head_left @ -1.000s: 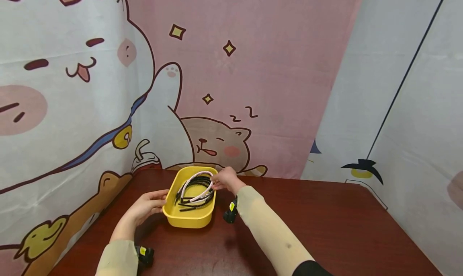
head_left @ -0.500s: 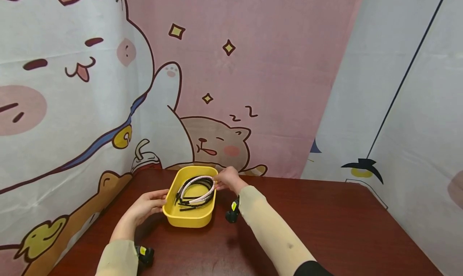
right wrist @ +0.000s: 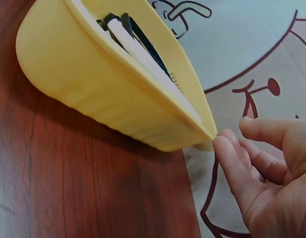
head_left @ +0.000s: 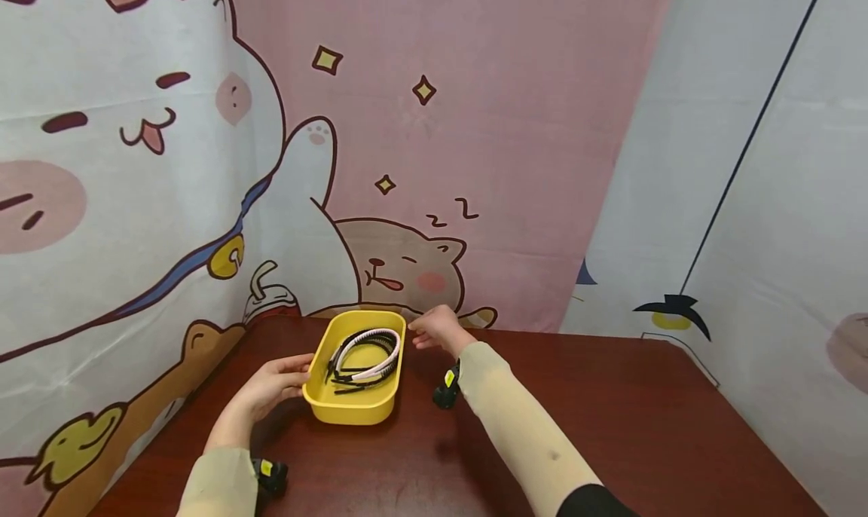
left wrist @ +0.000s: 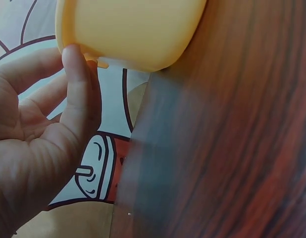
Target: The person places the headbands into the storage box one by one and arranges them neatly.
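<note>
A yellow plastic bin (head_left: pixel 356 414) with rounded corners stands on the table in the head view. In it lies a loose bundle of curved hair headbands, a white one (head_left: pixel 392 366) among black ones (head_left: pixel 349 388). My left hand (head_left: pixel 267 387) touches the bin's left side near the rim with its fingertips. In the left wrist view those fingers (left wrist: pixel 76 74) meet the bin's outer wall. My right hand (head_left: pixel 442 327) is just off the bin's far right corner, holding nothing, its fingers loosely bent. In the right wrist view its fingertips are close to the rim; contact is hard to tell.
The dark red-brown wooden table (head_left: pixel 576 404) reaches far to the right. A cloth backdrop (head_left: pixel 515 125) with cartoon cats hangs behind it and along the left side. Small black wrist cameras (head_left: pixel 270 475) are strapped to both wrists.
The white headband, held raised by my right hand, now lies down among the black ones. My right hand has let go and moved right, out of the bin. My left hand keeps its place.
</note>
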`<state>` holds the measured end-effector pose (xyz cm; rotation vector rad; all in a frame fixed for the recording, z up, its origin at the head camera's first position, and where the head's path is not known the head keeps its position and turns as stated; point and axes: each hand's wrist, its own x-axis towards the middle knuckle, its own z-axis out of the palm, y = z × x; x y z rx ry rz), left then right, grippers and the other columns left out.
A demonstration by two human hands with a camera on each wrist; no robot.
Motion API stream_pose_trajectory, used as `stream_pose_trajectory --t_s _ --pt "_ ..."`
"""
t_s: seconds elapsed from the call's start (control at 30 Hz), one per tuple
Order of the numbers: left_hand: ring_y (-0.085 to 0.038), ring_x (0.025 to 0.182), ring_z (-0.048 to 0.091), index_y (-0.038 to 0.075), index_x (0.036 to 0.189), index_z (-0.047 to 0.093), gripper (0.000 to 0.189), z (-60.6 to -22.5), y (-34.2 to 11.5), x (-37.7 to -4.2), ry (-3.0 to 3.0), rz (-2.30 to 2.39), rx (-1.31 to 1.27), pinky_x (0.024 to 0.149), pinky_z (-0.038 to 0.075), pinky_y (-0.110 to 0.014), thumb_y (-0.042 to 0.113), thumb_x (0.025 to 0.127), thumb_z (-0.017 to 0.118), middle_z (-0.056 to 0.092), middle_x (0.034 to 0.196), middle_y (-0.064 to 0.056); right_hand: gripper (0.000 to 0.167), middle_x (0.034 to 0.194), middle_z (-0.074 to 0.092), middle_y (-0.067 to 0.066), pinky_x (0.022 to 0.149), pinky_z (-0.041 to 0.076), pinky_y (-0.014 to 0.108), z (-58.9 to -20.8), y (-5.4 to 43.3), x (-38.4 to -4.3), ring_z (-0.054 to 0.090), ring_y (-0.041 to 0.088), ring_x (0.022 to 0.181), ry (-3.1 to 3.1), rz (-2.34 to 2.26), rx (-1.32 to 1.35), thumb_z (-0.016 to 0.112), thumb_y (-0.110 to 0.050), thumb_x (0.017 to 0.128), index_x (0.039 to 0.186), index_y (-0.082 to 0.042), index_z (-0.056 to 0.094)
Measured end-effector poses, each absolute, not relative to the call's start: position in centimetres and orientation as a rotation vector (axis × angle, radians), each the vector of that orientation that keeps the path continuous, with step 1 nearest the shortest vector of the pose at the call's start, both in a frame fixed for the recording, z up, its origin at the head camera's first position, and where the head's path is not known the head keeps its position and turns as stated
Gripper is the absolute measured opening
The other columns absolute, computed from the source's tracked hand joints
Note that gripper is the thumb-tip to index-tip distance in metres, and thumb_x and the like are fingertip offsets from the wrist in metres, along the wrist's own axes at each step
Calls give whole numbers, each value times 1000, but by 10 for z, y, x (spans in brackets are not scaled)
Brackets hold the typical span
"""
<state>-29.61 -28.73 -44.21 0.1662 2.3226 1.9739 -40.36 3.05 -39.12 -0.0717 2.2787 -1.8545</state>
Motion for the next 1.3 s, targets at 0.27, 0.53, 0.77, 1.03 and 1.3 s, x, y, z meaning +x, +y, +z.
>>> stream_pose_trajectory --t_s 0.27,0.53,0.77,1.03,1.3 --pt "-21 90 62 -13 141 37 55 -443 -290 -298 2339 1966 160 76 54 -29 3 93 58 57 118 -23 19 84 59 18 62 58 37 -391 57 -414 66 24 60 2296 -1859 -83 71 -5 85 94 9 64" --pt "-25 95 62 -13 142 35 56 -443 -293 -299 2331 1964 180 77 54 -29 4 94 58 55 121 -24 22 93 60 24 64 58 37 -387 77 -413 67 25 64 2295 -1839 -63 70 -7 86 100 10 64" --pt "-23 92 62 -13 142 35 57 -442 -292 -301 2319 1969 182 77 54 -29 3 94 58 56 119 -22 22 89 59 20 62 58 37 -390 101 -411 67 25 64 2322 -1841 -66 68 -7 88 100 9 59" --pt "-22 92 62 -11 143 35 57 -439 -291 -299 2321 1963 160 78 54 -29 6 94 59 54 126 -25 26 91 59 25 62 58 40 -393 138 -406 67 26 64 2366 -1842 -66 67 -7 88 104 12 59" --pt "-22 92 62 -10 144 35 57 -437 -293 -301 2324 1964 149 78 54 -29 7 95 58 54 125 -24 34 80 59 12 65 58 41 -395 171 -404 68 33 72 2447 -1795 -73 66 -13 89 109 14 59"
